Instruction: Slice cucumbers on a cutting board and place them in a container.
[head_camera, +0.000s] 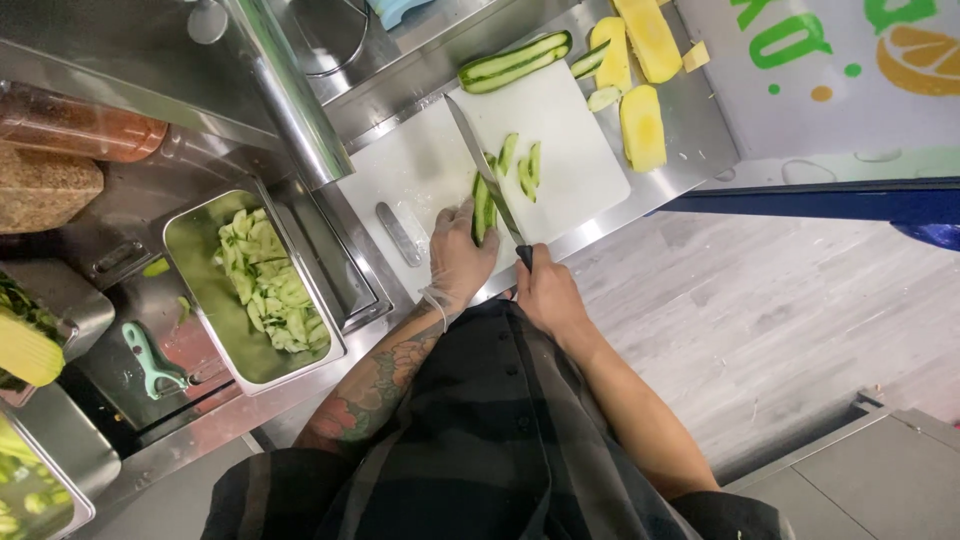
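My left hand (458, 255), in a clear glove, presses down on a green cucumber piece (482, 208) at the near edge of the white cutting board (570, 140). My right hand (545, 290) grips the dark handle of a long knife (478, 160), whose blade lies along the cucumber piece. A few cut cucumber strips (522, 165) lie on the board beyond the blade. Two long cucumber halves (515, 60) rest at the board's far edge.
A steel pan (200, 240) of cucumber peelings sits to the left. A green peeler (150, 360) lies beside it. Yellow mango slabs (642, 125) lie on the steel counter at the far right. A round steel post (285, 95) rises left of the board.
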